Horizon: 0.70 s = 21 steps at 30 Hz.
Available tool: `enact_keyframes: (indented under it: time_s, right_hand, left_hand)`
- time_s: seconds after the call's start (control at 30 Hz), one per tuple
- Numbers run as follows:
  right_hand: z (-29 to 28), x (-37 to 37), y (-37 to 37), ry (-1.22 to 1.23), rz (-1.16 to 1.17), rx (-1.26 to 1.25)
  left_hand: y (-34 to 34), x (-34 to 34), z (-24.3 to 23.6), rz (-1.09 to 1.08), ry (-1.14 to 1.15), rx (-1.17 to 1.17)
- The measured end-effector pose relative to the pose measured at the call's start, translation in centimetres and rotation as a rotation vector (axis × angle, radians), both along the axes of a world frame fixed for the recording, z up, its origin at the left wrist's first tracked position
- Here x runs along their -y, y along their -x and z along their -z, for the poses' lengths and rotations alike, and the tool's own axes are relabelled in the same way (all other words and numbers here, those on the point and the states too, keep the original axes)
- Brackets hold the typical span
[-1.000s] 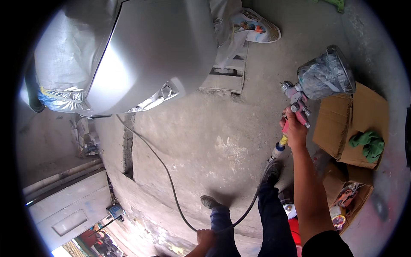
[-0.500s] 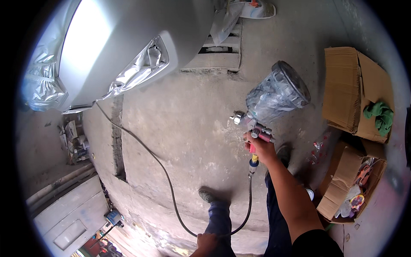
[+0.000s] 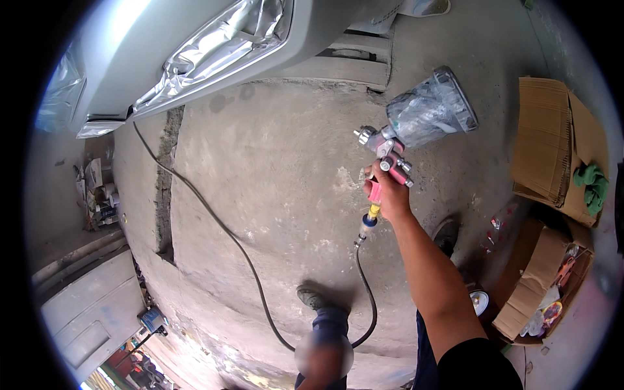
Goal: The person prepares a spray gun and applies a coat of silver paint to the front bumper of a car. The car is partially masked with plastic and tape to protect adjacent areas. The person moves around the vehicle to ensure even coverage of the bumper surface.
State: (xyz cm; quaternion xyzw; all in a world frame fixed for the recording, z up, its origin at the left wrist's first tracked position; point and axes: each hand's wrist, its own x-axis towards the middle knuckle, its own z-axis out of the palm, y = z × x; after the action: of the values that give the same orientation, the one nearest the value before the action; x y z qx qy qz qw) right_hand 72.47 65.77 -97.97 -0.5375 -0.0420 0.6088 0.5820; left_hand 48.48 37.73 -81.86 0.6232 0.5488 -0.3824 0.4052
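Observation:
My right hand (image 3: 388, 190) is wrapped round the pink handle of a spray gun (image 3: 392, 158). Its metal nozzle points left, toward the car side. A large cup (image 3: 426, 112), covered in smeared clear plastic, sits tilted on the gun. From the yellow and blue fitting under the handle, a dark air hose (image 3: 372, 292) hangs down to my left hand (image 3: 325, 357). The hose enters that hand from both sides, though a blur hides the fingers. At upper left is a silver-grey car bumper (image 3: 318, 32), with silver masking film (image 3: 224, 49) over its opening.
Cardboard boxes (image 3: 541, 143) stand at right, one with a green cloth (image 3: 590, 185) on it. An open carton (image 3: 530, 286) of odds and ends and a can (image 3: 479, 302) are below. The hose crosses the concrete floor (image 3: 292, 175) near a channel (image 3: 166, 188). Someone's shoe (image 3: 429, 6) shows at the top.
The car bumper and its masked opening look larger and nearer. The spray gun in my right hand has moved up in the view. My left hand is now blurred.

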Motion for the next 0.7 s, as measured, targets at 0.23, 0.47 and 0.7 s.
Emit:
enact_keyframes:
  time_s: [0.23,0.47,0.7]
  right_hand:
    - [-0.7,5.9,7.3,-0.077,-0.039,0.393]
    - [0.8,3.0,5.9,-0.297,-0.05,1.469]
    - [-0.7,-0.6,20.8,-0.638,-0.628,1.507]
  left_hand:
    - [5.5,4.0,1.3,-0.149,-0.161,0.132]
    - [5.5,2.8,4.6,-0.297,-0.325,0.405]
    - [6.2,8.3,11.9,-0.448,-0.605,0.464]
